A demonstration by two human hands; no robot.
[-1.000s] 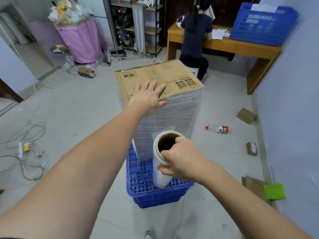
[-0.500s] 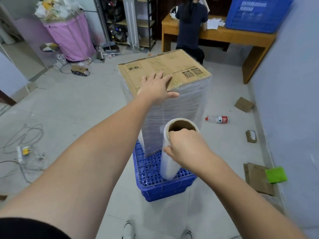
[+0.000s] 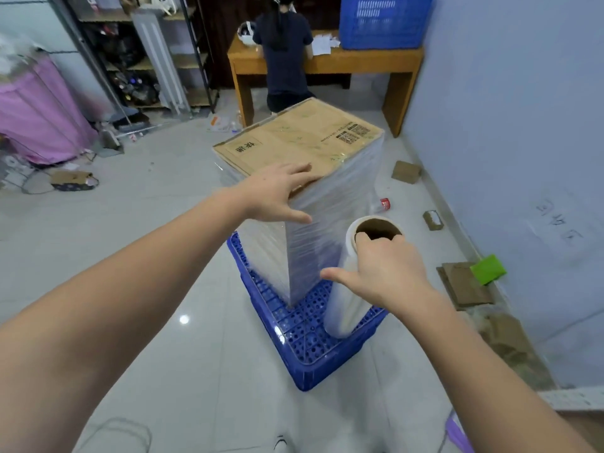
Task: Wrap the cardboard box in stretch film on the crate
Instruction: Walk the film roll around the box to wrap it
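We note the left hand (image 3: 277, 194) flat and spread on the cardboard box (image 3: 300, 142), steadying it upright on the blue crate (image 3: 313, 341). The right hand (image 3: 382, 273) hooks fingers into the film roll (image 3: 349, 289) core. Sides appear wrapped; next, carry the roll round under tension.

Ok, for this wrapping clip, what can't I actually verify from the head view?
- Far sides of the cardboard box: turned away, so film coverage there is unknown.
- Right hand fingers: tucked inside the core of the stretch film roll, grip hidden.
- Film between roll and box: transparent, can't tell if it is attached.
- Bottle: mostly behind the box.
- Print beside the codes on the box top: too small to read.
- Blue crate: box covers its far part.
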